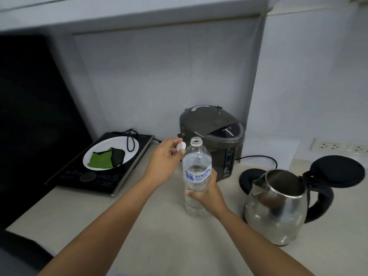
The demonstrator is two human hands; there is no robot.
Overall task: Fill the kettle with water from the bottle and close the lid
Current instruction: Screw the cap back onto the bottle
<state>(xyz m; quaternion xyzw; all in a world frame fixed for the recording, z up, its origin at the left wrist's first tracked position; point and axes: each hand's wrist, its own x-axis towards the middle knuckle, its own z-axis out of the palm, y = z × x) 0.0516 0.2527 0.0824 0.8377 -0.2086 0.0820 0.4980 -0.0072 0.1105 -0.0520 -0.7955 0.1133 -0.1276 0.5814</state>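
A clear plastic water bottle (196, 168) with a blue-lettered label stands upright on the counter, its neck uncapped. My right hand (207, 196) grips its lower half. My left hand (165, 162) is just left of the neck and pinches the white bottle cap (181, 146) between its fingertips. To the right stands a steel kettle (278, 212) with a black handle. Its black lid (338, 170) is flipped open and back, and the inside looks empty.
A dark electric water boiler (211, 130) stands behind the bottle, its cord (258, 158) running to the right. An induction hob (103, 168) at the left carries a white plate (119, 142) with green and black cloths. Wall sockets (330, 146) sit at the far right. The beige counter (139, 226) runs toward me.
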